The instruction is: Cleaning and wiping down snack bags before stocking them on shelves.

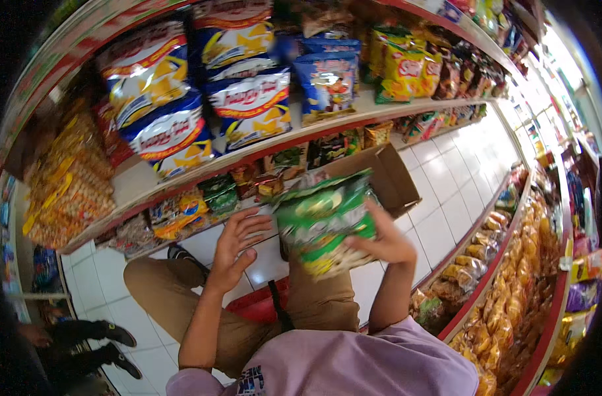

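My right hand (387,240) grips the right side of a green snack bag (325,222), its thumb on the front; the bag is blurred and hangs above my knee. Just left of the bag, my left hand (239,247) is raised with its fingers apart and holds nothing. An open cardboard box (392,178) stands behind the bag on the tiled floor. On the shelf in front are blue and white tortilla chip bags (251,109), smaller blue snack bags (328,84) and yellow-green snack bags (404,69).
Bags of round orange snacks (68,188) fill the shelf's left end. Lower down lie more packets (179,213). A red object (254,302) is beneath my legs. Packed shelves with a red edge (484,287) run along the right. Another person's dark shoes (120,346) show at lower left.
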`<move>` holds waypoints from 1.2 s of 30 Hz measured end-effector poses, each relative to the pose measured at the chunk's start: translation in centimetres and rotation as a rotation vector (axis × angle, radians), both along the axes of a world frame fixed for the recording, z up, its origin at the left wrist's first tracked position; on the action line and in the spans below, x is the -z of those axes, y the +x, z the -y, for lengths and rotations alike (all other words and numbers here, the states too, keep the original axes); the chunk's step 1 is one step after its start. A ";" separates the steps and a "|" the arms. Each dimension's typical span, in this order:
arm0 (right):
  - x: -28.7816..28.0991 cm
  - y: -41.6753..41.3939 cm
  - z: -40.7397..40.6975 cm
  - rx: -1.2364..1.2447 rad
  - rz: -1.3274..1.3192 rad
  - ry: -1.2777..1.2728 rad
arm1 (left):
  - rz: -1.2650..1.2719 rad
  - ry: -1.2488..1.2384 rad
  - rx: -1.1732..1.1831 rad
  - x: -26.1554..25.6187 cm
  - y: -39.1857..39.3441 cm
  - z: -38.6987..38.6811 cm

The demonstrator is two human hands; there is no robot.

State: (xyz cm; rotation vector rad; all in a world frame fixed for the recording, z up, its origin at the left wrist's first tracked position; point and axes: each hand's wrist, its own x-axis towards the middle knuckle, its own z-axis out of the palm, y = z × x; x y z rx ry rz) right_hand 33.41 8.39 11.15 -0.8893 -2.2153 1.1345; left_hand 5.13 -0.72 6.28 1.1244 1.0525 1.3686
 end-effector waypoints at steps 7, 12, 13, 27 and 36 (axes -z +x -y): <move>0.9 -9.4 2.9 -0.184 -0.085 0.023 | 0.274 -0.138 -0.097 1.1 -1.0 2.1; -0.3 -7.8 2.8 0.153 0.119 0.349 | 0.404 -0.317 -0.500 1.8 -0.3 2.0; -0.2 -7.3 2.5 0.209 0.261 0.413 | 0.346 -0.346 -0.506 1.6 -0.4 1.9; 6.1 -7.7 1.9 0.535 -0.356 0.188 | 0.119 -0.240 -0.497 2.3 0.6 0.4; 4.6 -15.3 4.9 0.083 -0.049 0.523 | -0.320 -0.146 -0.680 10.2 -0.4 3.0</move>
